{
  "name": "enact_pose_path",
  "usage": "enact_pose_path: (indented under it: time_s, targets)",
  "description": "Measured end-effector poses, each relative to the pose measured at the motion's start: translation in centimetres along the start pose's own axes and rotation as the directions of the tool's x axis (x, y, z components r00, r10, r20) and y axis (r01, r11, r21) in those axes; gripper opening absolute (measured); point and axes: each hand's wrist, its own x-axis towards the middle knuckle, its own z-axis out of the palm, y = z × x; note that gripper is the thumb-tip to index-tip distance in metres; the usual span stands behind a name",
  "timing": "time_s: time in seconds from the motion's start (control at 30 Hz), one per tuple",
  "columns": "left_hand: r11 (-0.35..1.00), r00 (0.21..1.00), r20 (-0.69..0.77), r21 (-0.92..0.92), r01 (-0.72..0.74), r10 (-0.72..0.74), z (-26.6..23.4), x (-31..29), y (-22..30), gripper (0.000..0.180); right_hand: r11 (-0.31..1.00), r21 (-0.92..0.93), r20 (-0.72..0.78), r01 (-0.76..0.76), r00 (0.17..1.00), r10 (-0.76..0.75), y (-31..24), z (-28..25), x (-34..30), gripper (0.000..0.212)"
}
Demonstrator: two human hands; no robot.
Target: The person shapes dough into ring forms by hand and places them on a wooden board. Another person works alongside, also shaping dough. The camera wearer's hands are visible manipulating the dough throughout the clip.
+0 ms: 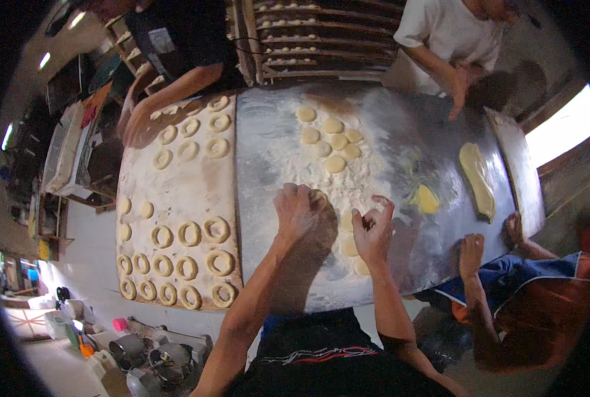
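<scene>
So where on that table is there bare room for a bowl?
The metal tabletop has lightly floured room between the board and the dough rounds, beyond the left hand; the board has a gap between its far and near dough rings. Crowded: the board's near part, and the rounds beside the right hand.

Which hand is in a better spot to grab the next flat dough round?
Probably the right hand: it looks empty and is right beside the short row of flat dough rounds. The left hand is farther from that row, knuckles bent beside another piece of dough.
</scene>
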Motion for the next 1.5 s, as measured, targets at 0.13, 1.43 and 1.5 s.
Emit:
enact_pose_path:
  time_s: [0.13,1.43,1.5]
  targets:
    - [0.647,0.961,0.209,-0.711,0.276,-0.18,-3.0,-1.0,3.4,0.021,0.952,0.278,0.006,0.127,0.991,-0.134,1.3,-2.4,-0.5,0.029]
    - [0.013,0.583,0.071,-0.99,0.139,-0.809,-9.6,-8.0,2.0,0.063,0.424,0.66,0.739,-0.62,0.639,-0.216,-6.3,4.6,-5.1,0.047]
    - [0.047,0.577,0.023,-0.993,0.105,-0.816,-9.8,-8.7,2.8,0.054,0.384,0.615,0.744,-0.689,0.668,0.007,-6.4,3.8,-5.5,0.035]
